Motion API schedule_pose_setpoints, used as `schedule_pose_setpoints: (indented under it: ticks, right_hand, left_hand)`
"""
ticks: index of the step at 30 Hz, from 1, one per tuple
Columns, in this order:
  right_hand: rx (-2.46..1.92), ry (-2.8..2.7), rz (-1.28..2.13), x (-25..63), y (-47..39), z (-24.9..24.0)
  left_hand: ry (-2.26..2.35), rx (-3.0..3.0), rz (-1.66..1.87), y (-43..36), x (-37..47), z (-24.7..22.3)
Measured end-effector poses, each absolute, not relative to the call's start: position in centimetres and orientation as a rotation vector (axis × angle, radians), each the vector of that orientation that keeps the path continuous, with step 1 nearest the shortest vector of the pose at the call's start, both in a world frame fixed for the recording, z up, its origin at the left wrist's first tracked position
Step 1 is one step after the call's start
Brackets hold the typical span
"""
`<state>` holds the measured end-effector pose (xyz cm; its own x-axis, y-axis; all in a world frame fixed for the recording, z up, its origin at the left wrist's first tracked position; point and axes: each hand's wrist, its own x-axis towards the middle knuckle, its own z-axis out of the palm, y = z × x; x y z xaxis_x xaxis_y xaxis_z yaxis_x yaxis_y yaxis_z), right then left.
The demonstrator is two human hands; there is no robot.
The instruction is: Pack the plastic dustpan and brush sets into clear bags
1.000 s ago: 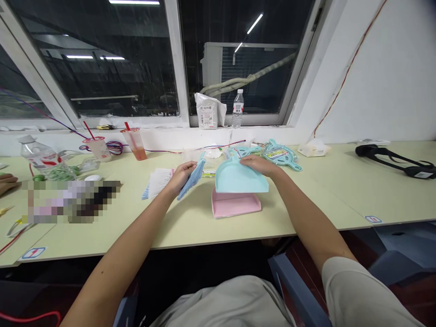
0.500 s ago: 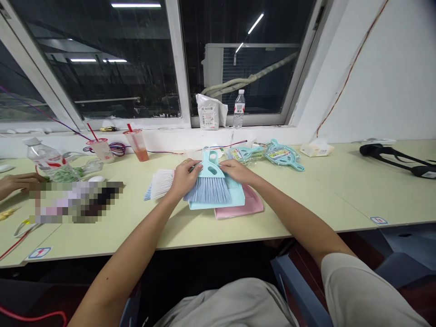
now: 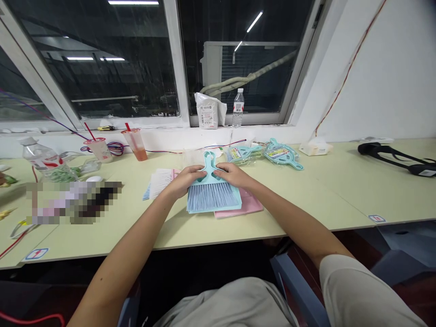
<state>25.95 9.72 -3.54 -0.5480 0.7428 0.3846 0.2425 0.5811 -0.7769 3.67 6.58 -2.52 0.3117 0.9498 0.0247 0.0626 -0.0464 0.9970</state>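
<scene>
A light-blue hand brush [image 3: 214, 195] lies face-up over a matching light-blue dustpan [image 3: 235, 208], its handle lined up with the pan's. My left hand [image 3: 185, 180] is closed around their left edge, thumb on the brush head. On the opposite edge my right hand [image 3: 234, 175] grips the same pair, its thumb also pressing on the brush. Partly under the pair, to the right, rests a pink dustpan [image 3: 252, 205]. Left of my left hand are a brush with white bristles [image 3: 161, 184] and, partly behind it, blue bristles [image 3: 146, 193].
Packaged light-blue brush-and-dustpan sets [image 3: 281, 155] lie at the back, near a tissue pack [image 3: 315, 148]. Drink cups [image 3: 136, 144] and a large bottle [image 3: 47, 161] stand at left. Black headgear with straps [image 3: 391, 159] lies at right. Another person's hand [image 3: 7, 193] shows at the left edge.
The brush has shifted down and squarely onto the light-blue dustpan, so its bristles now cover the pan. Both my thumbs have moved onto the brush head. The other person's hand has drawn back leftward.
</scene>
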Motion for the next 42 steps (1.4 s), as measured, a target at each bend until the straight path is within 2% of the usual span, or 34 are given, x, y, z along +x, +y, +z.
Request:
schedule_pose_setpoints:
  ticks: [11, 17, 24, 29, 33, 36, 42]
  right_hand:
    - [-0.805, -2.008, 0.987, 25.8, 9.3, -3.6]
    - [-0.843, -2.026, 0.858, 25.4, 8.8, -3.7]
    - [-0.839, -2.003, 0.809, 25.1, 9.3, -4.0]
    - [-0.837, -1.927, 0.898, 25.3, 9.9, -4.1]
    - [-0.928, -1.707, 0.920, 27.0, 11.6, -4.1]
    - [-0.994, -1.412, 1.005, 28.6, 13.1, -4.3]
    - [-0.971, -1.101, 1.182, 29.9, 14.2, -4.8]
  left_hand:
    - [0.971, 1.487, 1.044, 6.9, 4.0, -3.1]
    - [0.976, 1.568, 1.107, 6.9, 4.2, -3.6]
    - [1.084, 1.786, 1.186, 7.1, 4.7, -4.2]
    - [1.121, 1.893, 1.198, 7.7, 4.0, -3.9]
    - [1.371, 2.081, 1.348, 9.5, 0.7, -4.2]
    - [1.621, 2.386, 1.184, 11.3, -2.1, -5.3]
    - [1.661, 2.606, 0.752, 13.2, -3.4, -7.5]
